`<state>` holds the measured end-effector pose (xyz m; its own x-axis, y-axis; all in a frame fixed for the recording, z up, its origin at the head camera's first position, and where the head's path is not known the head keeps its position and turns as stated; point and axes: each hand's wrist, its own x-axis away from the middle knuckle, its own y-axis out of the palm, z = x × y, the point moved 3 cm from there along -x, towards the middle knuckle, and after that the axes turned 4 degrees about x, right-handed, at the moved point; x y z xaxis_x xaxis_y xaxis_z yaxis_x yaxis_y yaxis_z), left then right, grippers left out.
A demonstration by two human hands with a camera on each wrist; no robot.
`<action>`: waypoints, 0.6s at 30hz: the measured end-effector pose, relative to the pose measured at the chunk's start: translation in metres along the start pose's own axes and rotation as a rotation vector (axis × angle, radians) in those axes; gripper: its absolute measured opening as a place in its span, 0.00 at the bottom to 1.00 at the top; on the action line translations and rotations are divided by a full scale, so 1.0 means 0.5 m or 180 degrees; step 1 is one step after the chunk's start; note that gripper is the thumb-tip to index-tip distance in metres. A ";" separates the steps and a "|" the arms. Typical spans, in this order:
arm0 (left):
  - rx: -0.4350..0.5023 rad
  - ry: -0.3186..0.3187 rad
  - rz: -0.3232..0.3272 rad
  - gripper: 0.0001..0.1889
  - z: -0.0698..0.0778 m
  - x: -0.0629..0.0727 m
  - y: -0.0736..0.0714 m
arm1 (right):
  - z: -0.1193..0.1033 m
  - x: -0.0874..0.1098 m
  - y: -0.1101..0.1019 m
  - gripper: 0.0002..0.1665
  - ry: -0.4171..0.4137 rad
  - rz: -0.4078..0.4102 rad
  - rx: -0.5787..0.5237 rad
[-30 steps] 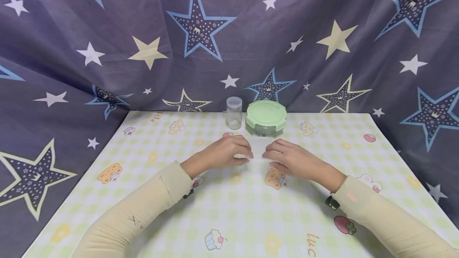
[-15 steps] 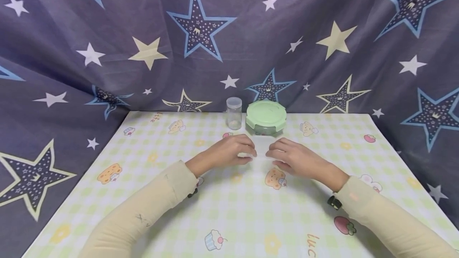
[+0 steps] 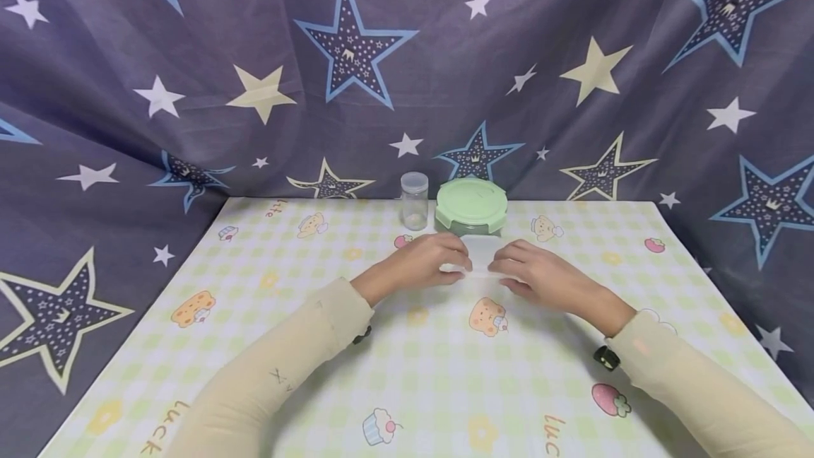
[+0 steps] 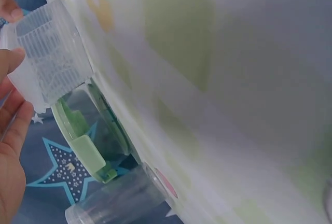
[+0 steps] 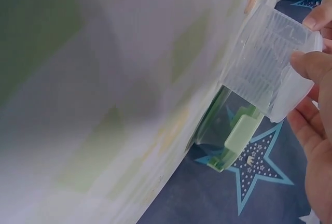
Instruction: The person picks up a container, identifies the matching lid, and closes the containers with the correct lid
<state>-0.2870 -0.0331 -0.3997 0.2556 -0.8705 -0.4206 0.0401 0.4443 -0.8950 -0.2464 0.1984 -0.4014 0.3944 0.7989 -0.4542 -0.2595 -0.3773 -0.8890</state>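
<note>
A small translucent plastic box [image 3: 481, 251] with ribbed sides stands in front of the round green-lidded container [image 3: 472, 203], overlapping its base in the head view. My left hand [image 3: 432, 261] grips the box's left side near the top, thumb toward me and fingers behind. On the opposite side my right hand [image 3: 550, 280] holds it the same way. Seen from the left wrist, the ribbed box [image 4: 52, 53] has its whitish top between the fingers and thumb. In the right wrist view the box [image 5: 267, 60] sits low, close over the tablecloth.
Left of the green-lidded container stands a clear jar [image 3: 415, 202] with a translucent lid. A checked tablecloth [image 3: 381, 366] with printed cartoons covers the table. Behind it hangs a dark curtain [image 3: 254, 140] with stars.
Both hands have shifted right and slightly away from me, carrying the plastic box along toward the front of the green-lidded container. The jar and container have stayed put.
</note>
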 end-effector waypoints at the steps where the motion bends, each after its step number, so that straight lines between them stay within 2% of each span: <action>1: 0.0010 -0.0018 -0.0001 0.05 -0.001 -0.004 0.002 | 0.003 0.002 -0.001 0.19 0.0012 -0.0004 -0.0002; 8: 0.0119 -0.0119 0.0006 0.06 -0.005 -0.036 0.017 | 0.022 0.021 -0.014 0.19 0.0049 -0.0012 0.0030; 18: 0.0060 -0.0202 0.0023 0.06 -0.015 -0.093 0.046 | 0.053 0.053 -0.032 0.18 0.0240 0.0025 0.0104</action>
<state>-0.3051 0.0158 -0.4019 0.3167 -0.8523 -0.4162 0.0560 0.4549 -0.8888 -0.2551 0.2382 -0.3980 0.4572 0.7579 -0.4654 -0.2910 -0.3670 -0.8835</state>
